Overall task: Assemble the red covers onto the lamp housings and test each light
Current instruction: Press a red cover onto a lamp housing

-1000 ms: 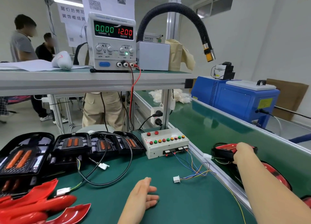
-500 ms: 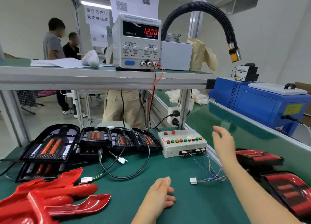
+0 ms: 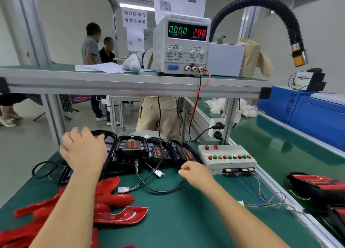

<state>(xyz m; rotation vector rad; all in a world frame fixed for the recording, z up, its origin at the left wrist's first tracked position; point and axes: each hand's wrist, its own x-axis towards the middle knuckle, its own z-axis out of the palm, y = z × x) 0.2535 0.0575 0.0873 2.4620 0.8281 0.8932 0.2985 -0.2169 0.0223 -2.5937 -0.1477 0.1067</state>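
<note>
Head view: green worktop [image 3: 186,219], black lamp housings [image 3: 134,150] in a row at the back, red covers [image 3: 119,215] piled front-left. Left hand [image 3: 83,152] is over the leftmost housing, fingers spread — right hand [image 3: 196,173] has its fingers curled beside the cable [image 3: 162,191], can't tell if it's gripping.

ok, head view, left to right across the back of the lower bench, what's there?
left hand → black lamp housings → button test box → finished red lamps. Right hand overlaps housings and box, so left out.
</note>
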